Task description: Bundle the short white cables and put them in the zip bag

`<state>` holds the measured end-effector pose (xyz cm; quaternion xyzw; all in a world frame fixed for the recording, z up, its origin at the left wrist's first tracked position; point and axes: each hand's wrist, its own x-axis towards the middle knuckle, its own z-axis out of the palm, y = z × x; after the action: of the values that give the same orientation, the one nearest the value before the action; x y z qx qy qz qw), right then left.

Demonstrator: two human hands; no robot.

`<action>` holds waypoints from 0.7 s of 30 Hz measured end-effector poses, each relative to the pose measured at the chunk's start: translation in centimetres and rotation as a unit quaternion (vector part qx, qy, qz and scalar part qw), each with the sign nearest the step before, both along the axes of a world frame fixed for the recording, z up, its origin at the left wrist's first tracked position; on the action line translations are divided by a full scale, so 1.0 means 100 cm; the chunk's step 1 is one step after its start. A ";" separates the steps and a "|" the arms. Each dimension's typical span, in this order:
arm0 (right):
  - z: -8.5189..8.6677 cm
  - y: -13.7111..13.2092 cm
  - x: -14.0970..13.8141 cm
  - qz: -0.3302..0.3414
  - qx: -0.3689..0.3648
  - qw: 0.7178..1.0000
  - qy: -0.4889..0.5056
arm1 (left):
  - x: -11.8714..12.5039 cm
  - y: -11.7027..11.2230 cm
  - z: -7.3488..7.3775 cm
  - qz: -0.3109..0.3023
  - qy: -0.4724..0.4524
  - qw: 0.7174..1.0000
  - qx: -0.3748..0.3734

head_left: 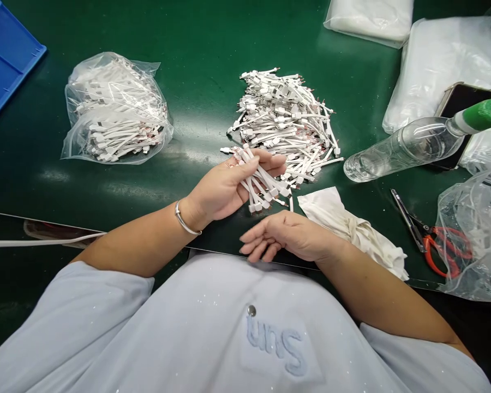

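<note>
My left hand point(229, 185) is closed around a bundle of short white cables point(262, 185), their connector ends fanning out past my fingers. Just behind it, a loose heap of similar cables point(284, 117) lies on the green table mat point(196, 38), touching my left fingers. My right hand point(280, 236) rests palm down near the mat's front edge, fingers slightly curled and empty, beside the bundle's lower ends. A crumpled white cloth point(347, 229) lies just to its right. A clear zip bag packed with cables point(117, 112) sits to the left.
Orange-handled scissors point(427, 240) lie at right beside a crumpled clear plastic bag point(470, 240). Farther back are a clear plastic bottle with a green cap point(413, 144), a phone point(460, 103), white packages point(442, 71) and a blue tray point(4, 49).
</note>
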<state>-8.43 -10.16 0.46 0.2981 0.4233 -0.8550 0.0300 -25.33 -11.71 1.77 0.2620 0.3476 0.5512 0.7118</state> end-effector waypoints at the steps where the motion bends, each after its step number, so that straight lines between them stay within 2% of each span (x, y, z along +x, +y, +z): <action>1: 0.001 0.000 0.000 -0.022 -0.018 0.999 0.036 | 0.002 -0.005 0.002 -0.024 0.061 0.997 0.037; 2: 0.001 0.000 -0.001 -0.051 -0.028 0.996 0.070 | 0.004 -0.009 0.003 -0.056 0.126 0.988 0.076; 4: 0.001 0.000 -0.003 -0.111 -0.013 0.988 0.104 | 0.008 -0.016 0.003 -0.126 0.239 0.951 0.153; 7: -0.001 0.000 -0.004 -0.143 0.013 0.986 0.079 | 0.010 -0.019 -0.001 -0.169 0.317 0.901 0.243; 9: -0.004 0.000 -0.004 -0.127 0.004 0.990 0.065 | 0.010 -0.018 0.000 -0.171 0.322 0.894 0.258; 11: -0.007 0.000 -0.004 -0.123 -0.006 0.990 0.063 | 0.008 -0.019 0.003 -0.167 0.290 0.912 0.237; 13: -0.007 -0.001 -0.004 -0.127 -0.012 0.990 0.051 | 0.007 -0.022 0.007 -0.120 0.229 0.945 0.198; 15: -0.006 -0.001 -0.004 -0.124 -0.025 0.992 0.028 | 0.005 -0.023 0.010 -0.014 0.168 0.974 0.153; 18: -0.002 -0.002 -0.004 -0.122 -0.039 0.992 0.007 | 0.001 -0.016 0.010 0.170 0.113 0.975 0.083; 20: -0.001 -0.003 -0.003 -0.129 -0.039 0.991 0.006 | -0.003 -0.007 0.007 0.215 0.092 0.972 0.033; 21: 0.000 -0.003 -0.003 -0.130 -0.037 0.991 0.007 | -0.005 -0.002 0.006 0.204 0.082 0.975 0.001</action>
<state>-8.75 -10.45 0.43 0.3431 0.3492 -0.8689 -0.0731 -25.84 -11.89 2.39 0.2304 0.4503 0.6620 0.5531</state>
